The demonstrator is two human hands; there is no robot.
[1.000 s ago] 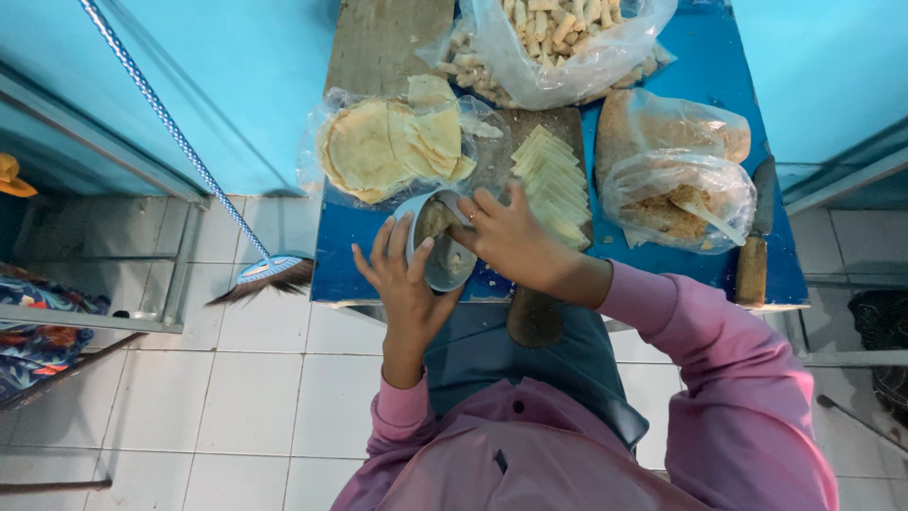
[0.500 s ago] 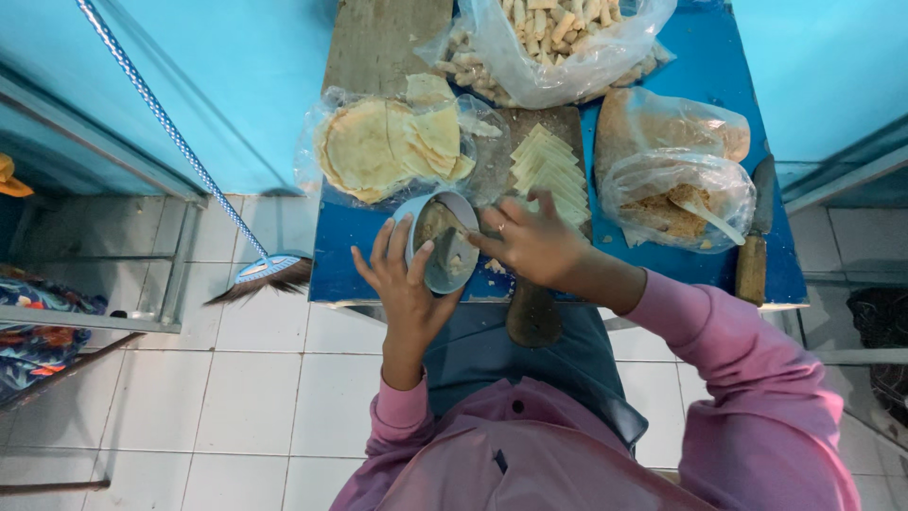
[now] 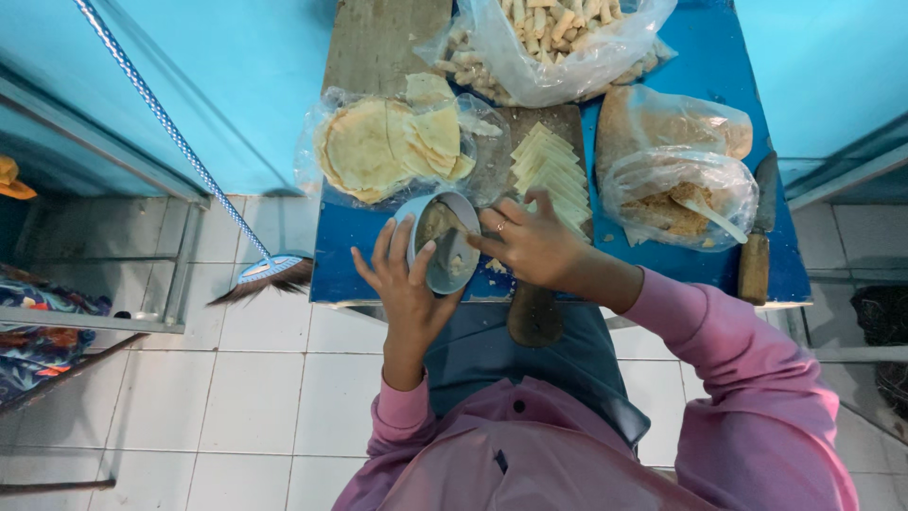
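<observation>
My left hand (image 3: pixel 405 284) holds a small light-blue bowl (image 3: pixel 445 244) tilted over the front edge of the blue table (image 3: pixel 359 255). The bowl has brownish filling inside. My right hand (image 3: pixel 530 241), with a ring on one finger, reaches into the bowl's mouth with its fingertips; whether it holds a utensil I cannot tell. Just beyond my right hand lies a fanned stack of pale cut wrapper strips (image 3: pixel 553 170) on a dark wooden board (image 3: pixel 534 317). Round yellow wrappers (image 3: pixel 378 147) sit in clear plastic to the left.
A plastic bag of rolled pieces (image 3: pixel 558 38) lies at the back. Two bags of crumbs (image 3: pixel 676 185) with a white spoon sit at right, beside a wooden-handled knife (image 3: pixel 757 237). A broom (image 3: pixel 255 270) leans at the left over the white tiled floor.
My right hand has shifted slightly right and lower at the bowl's mouth. The bowl in my left hand stays in about the same place.
</observation>
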